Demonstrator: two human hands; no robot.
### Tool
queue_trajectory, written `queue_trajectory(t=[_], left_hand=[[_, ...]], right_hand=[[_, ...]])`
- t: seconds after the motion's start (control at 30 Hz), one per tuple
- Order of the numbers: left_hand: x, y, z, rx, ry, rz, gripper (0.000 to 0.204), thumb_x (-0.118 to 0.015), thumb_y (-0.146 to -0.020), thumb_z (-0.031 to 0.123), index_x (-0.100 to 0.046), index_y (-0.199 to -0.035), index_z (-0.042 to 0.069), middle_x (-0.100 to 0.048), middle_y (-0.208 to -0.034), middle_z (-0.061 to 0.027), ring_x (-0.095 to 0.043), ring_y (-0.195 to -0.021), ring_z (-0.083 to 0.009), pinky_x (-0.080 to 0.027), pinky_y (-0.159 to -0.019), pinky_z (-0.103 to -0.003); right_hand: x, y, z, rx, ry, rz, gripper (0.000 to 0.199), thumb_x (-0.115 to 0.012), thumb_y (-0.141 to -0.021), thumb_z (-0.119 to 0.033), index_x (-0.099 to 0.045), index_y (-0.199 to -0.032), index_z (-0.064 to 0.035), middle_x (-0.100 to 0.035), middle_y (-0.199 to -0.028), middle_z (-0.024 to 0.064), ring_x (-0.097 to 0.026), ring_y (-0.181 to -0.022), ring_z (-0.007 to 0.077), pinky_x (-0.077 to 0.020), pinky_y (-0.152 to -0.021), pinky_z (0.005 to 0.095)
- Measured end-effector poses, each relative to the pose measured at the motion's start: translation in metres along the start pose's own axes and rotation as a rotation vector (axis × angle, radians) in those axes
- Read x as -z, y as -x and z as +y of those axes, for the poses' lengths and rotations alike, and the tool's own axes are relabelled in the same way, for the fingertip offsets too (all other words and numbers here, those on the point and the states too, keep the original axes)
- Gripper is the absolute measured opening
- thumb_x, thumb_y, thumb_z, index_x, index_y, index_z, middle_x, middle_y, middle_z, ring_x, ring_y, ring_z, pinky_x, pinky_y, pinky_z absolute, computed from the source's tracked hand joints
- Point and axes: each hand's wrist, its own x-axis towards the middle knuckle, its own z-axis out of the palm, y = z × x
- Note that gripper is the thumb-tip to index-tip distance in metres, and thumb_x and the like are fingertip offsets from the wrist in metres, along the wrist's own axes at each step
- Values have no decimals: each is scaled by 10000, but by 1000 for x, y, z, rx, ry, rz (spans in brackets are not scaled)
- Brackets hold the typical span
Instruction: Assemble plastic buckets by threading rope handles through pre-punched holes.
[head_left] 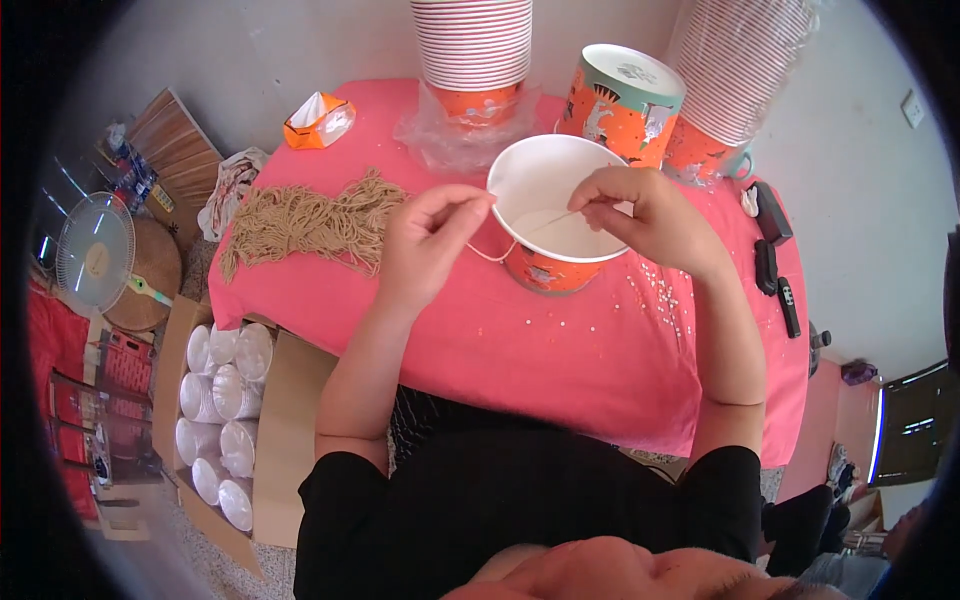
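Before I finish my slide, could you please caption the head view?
Left hand at the rim of an open paper bucket, right hand pinching a pale cord above it, pink tablecloth beneath.

pale walls (pixel 330 40) | white wall socket (pixel 912 109) | pink-covered table (pixel 600 375) | speckled grey floor (pixel 279 570)

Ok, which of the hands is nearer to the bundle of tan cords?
Left. The left hand is just to the right of the bundle of tan cords; the right hand is farther right, by the bucket's right rim.

hands (pixel 428 240) 2 | loose buckets (pixel 553 272) 2 | bucket stacks (pixel 474 50) 2 | packs (pixel 236 394) perhaps 9
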Motion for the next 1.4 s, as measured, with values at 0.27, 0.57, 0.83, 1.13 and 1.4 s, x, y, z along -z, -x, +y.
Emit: queue_trajectory(t=[0.27, 0.57, 0.83, 1.13, 1.4], left_hand=[[-19, 0, -2, -57, -318, -134, 119, -668, -885, 78, -699, -970, 0, -547, -562, 36, -424, -511, -6, -328, -462, -222], [-15, -1, -17, 79, 43, -246, 105, -666, -901, 75, -682, -963, -8, -598, -678, 53, -444, -580, 9, -328, -502, -194], [-5, -6, -22, 273, 234, -201, 137, -681, -905, 166, -692, -968, 45, -634, -751, 47, -446, -584, 6, -327, -496, -168], [-4, -5, -17, 278, 258, -242, 133, -673, -911, 158, -694, -979, 45, -632, -755, 46, -439, -587, 6, -320, -498, -166], [7, -1, -17, 168, 152, -285, 139, -666, -908, 90, -681, -1007, -7, -648, -792, 11, -524, -680, -11, -407, -581, -175]], right_hand=[[-17, -6, -9, 236, -232, 70, 162, -543, -902, 77, -651, -1000, 6, -642, -890, 31, -602, -817, 89, -501, -740, 238], [-30, -15, 5, 161, -346, 253, 122, -574, -910, 41, -650, -1001, 13, -645, -899, 41, -609, -804, 104, -501, -732, 257], [-26, -12, 5, 437, 107, 350, 146, -733, -728, -34, -650, -848, -30, -629, -777, 94, -625, -720, 253, -485, -610, 362], [-33, -16, 5, 515, 267, 319, 123, -714, -744, 21, -640, -829, -28, -641, -808, 57, -615, -741, 255, -482, -653, 348], [-16, -6, 0, 401, 50, 315, 74, -642, -800, 60, -619, -852, 13, -628, -805, 98, -614, -762, 214, -490, -718, 314]])
